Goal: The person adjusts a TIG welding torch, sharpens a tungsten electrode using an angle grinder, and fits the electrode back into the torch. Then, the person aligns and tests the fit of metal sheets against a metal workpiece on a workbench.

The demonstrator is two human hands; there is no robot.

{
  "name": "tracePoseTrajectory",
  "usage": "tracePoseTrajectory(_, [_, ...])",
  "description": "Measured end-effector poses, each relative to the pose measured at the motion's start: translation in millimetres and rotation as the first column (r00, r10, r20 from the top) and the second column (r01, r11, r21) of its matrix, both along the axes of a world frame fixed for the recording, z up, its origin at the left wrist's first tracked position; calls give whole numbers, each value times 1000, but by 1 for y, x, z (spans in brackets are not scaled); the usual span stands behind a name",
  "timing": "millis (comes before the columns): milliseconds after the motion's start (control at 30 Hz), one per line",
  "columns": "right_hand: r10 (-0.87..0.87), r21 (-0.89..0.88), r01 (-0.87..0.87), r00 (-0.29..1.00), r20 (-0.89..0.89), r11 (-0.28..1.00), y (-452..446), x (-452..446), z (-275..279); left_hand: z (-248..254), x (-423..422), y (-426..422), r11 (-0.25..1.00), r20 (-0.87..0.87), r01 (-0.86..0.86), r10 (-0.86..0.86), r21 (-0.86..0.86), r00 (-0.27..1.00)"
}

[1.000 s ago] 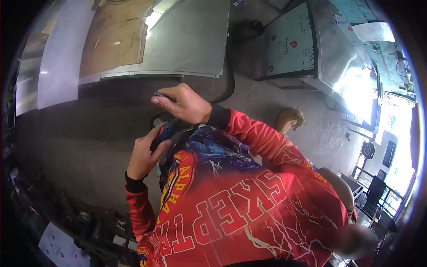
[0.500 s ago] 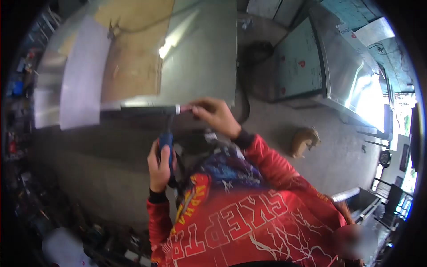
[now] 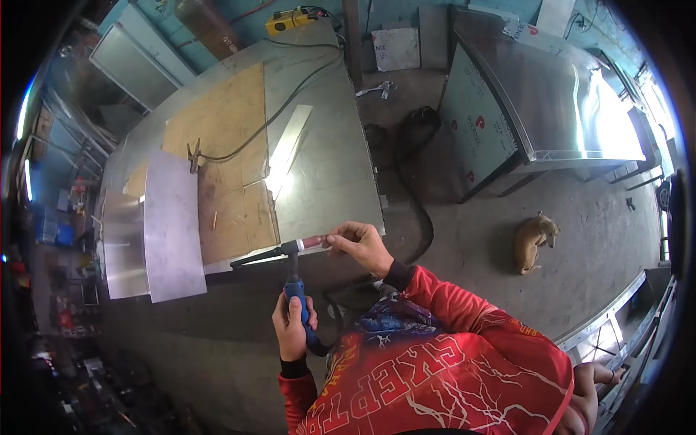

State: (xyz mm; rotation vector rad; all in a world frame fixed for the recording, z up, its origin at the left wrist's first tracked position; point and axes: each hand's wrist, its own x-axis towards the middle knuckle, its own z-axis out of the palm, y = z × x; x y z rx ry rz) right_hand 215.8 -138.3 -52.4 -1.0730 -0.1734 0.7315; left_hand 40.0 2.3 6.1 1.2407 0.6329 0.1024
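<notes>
My left hand [image 3: 291,328] is wrapped round the blue handle of a TIG torch [image 3: 296,290], thumb along its side. The torch's long black back cap [image 3: 257,256] points left, and its pink ceramic cup [image 3: 314,241] points right. At that cup my right hand [image 3: 362,248] pinches with thumb and fingertips; the very tip is hidden by the fingers. The torch is held just off the near edge of a metal worktable [image 3: 326,174]. Left of it, a bent sheet-metal piece [image 3: 172,225] overhangs that edge.
Brown cardboard [image 3: 225,159] covers part of the table, with a ground clamp [image 3: 194,156] and a bright metal strip [image 3: 288,148] on top. A dog [image 3: 533,243] lies on the floor at right, below a stainless-steel cabinet [image 3: 544,109]. Black cables [image 3: 417,196] run along the floor.
The view has tilted up, showing more of the table's far side and the whole dog. Both hands keep their hold on the torch and appear lower and further right in the picture.
</notes>
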Motion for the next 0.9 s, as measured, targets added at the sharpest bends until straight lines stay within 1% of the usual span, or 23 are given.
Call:
tracePoseTrajectory(33, [13,-14,-12,999,51,1000,0,1,-1,1,2,-2,1000,-1,5,-5,1,1000])
tracePoseTrajectory(67, [9,-13,-8,999,50,1000,1,0,-2,2,5,-3,1000,-1,4,-4,7,1000])
tracePoseTrajectory(133, [8,55,-11,998,56,998,6,-5,-1,6,5,-3,1000,-9,6,-5,19,1000])
tracePoseTrajectory(167, [6,60,-9,999,52,998,6,-7,1,8,5,-2,999,-3,19,-19,50,1000])
tracePoseTrajectory(233, [-7,32,4,994,108,999,1,-7,8,11,6,-4,997,10,29,-30,78,1000])
tracePoseTrajectory(267, [-3,30,0,993,115,1000,-6,-3,6,11,7,-6,995,33,8,-11,97,999])
tracePoseTrajectory(333, [-83,36,81,995,60,996,-20,9,1,13,10,-3,993,53,-17,10,119,999])
tracePoseTrajectory(367, [-91,46,87,992,92,995,-25,14,-1,14,11,2,992,64,0,-8,127,998])
tracePoseTrajectory(467, [-72,32,70,994,78,997,-31,21,13,20,15,6,990,70,46,-56,137,996])
tracePoseTrajectory(533, [-70,51,64,992,105,997,-32,25,17,23,19,7,994,61,25,-31,109,998])
tracePoseTrajectory(667, [-69,56,65,995,69,996,-36,19,21,24,18,9,995,61,45,-51,94,997])
tracePoseTrajectory(700, [-69,70,68,997,16,995,-37,15,24,22,14,10,993,55,71,-76,93,996])
tracePoseTrajectory(733, [-68,53,67,998,11,996,-37,12,21,20,10,11,991,52,93,-99,96,994])
tracePoseTrajectory(800, [-50,46,49,998,23,998,-32,8,12,17,2,12,994,31,79,-81,76,996])
tracePoseTrajectory(833, [-54,71,53,999,8,996,-29,5,10,15,-4,14,995,15,66,-67,69,998])
tracePoseTrajectory(867, [-54,61,54,999,2,997,-24,3,9,15,-9,16,996,9,66,-67,59,998])
tracePoseTrajectory(900, [-20,32,19,999,30,999,-19,1,9,16,-14,18,998,-8,39,-39,42,999])
